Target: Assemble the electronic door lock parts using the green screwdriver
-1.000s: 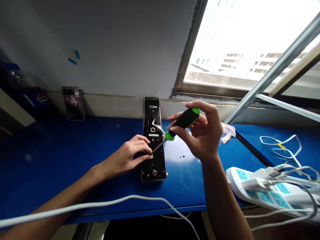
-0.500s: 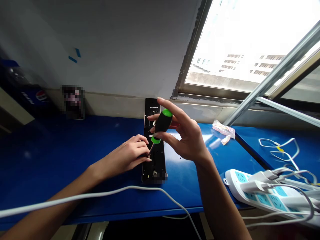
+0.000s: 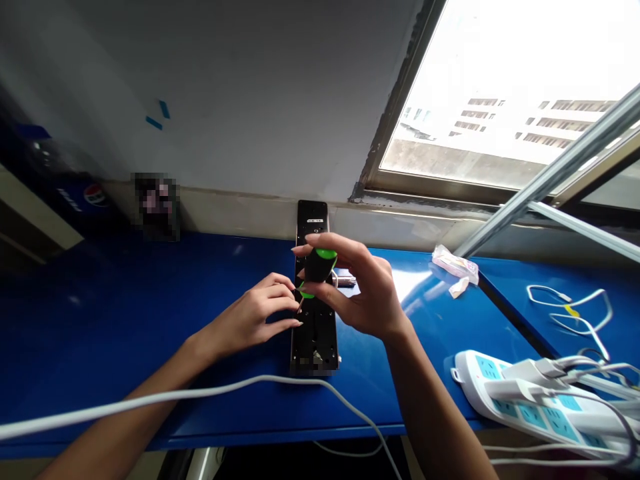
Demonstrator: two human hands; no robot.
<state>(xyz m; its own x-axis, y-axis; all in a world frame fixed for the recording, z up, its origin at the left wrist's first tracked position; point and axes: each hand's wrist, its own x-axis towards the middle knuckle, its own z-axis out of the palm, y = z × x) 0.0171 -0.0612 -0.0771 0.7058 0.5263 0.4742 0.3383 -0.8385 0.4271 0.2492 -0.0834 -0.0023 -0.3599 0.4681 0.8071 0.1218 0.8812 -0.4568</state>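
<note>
My right hand [image 3: 367,287] holds a screwdriver [image 3: 321,265] with a black and green handle, its fingers wrapped round the grip and the index finger lying over the top. The thin shaft points down at a long black panel [image 3: 315,333] with small holes and white labels; whether the tip sits in a screw cannot be told. At the panel's left edge, my left hand [image 3: 263,308] rests close beside the shaft, thumb and fingers apart. Part of the panel's middle is hidden by my right hand and the handle.
A small metallic object [image 3: 346,280] lies just right of the panel. Farther right are a crumpled plastic packet [image 3: 455,265], a coiled white cable [image 3: 570,307] and a power strip [image 3: 530,400] with plugs. A white cord [image 3: 225,387] crosses in front. A bottle [image 3: 75,193] stands at far left.
My right index finger has come down from a raised pose onto the screwdriver's end. The thumb and fingers of my left hand have parted slightly. The whole view has shifted a little.
</note>
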